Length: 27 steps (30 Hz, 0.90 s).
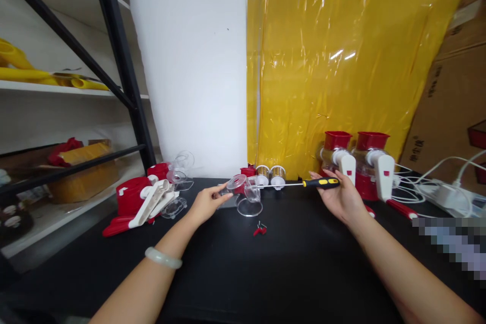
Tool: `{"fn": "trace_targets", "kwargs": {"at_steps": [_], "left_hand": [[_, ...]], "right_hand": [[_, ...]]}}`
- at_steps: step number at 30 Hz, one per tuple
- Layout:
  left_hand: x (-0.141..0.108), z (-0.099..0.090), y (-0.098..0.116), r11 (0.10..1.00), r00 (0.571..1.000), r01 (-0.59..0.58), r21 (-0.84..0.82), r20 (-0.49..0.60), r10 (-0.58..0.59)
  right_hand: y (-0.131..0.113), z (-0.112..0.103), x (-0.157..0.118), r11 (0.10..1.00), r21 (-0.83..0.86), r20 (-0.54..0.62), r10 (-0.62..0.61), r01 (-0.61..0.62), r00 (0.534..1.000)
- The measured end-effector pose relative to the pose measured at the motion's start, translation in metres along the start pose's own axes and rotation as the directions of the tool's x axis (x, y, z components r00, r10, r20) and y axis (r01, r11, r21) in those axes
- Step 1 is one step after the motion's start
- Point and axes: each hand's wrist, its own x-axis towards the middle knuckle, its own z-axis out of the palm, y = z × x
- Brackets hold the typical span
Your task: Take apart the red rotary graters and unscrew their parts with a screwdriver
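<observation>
My left hand (210, 204) pinches one end of a clear plastic grater housing (249, 206) above the black table. In my right hand (343, 200) lies a screwdriver (322, 183) with a black and yellow handle, its fingers loosely round the grip. The long shaft points left, and its tip reaches the clear housing; exactly where it touches I cannot tell. Below the housing, small red pieces with metal screws (260, 230) lie on the tabletop. Behind it stand two drum graters (278, 177) with white ends and a red part (248, 170).
Red and white grater bodies with handles (132, 197) and clear housings (180, 177) lie at left. Two assembled rotary graters (374, 162) stand at right, beside white cables and a power strip (451, 195). A black-framed shelf (117, 35) rises at left, a cardboard box (448, 96) at right.
</observation>
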Motion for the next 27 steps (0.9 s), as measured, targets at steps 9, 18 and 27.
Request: {"fn": "trace_targets", "kwargs": {"at_steps": [9, 18, 27], "left_hand": [[0.001, 0.001, -0.004, 0.997, 0.999, 0.007, -0.083, 0.048, -0.004], [0.002, 0.003, -0.003, 0.976, 1.0, 0.022, -0.217, 0.015, -0.019], [0.001, -0.006, 0.011, 0.91, 0.999, -0.006, -0.415, -0.046, -0.014]], "right_hand": [[0.013, -0.017, 0.013, 0.917, -0.394, -0.081, -0.105, 0.065, 0.991], [0.01, -0.016, 0.01, 0.926, -0.376, -0.032, -0.059, 0.043, 0.998], [0.009, -0.013, 0.011, 0.969, -0.248, -0.103, -0.014, -0.012, 0.995]]}}
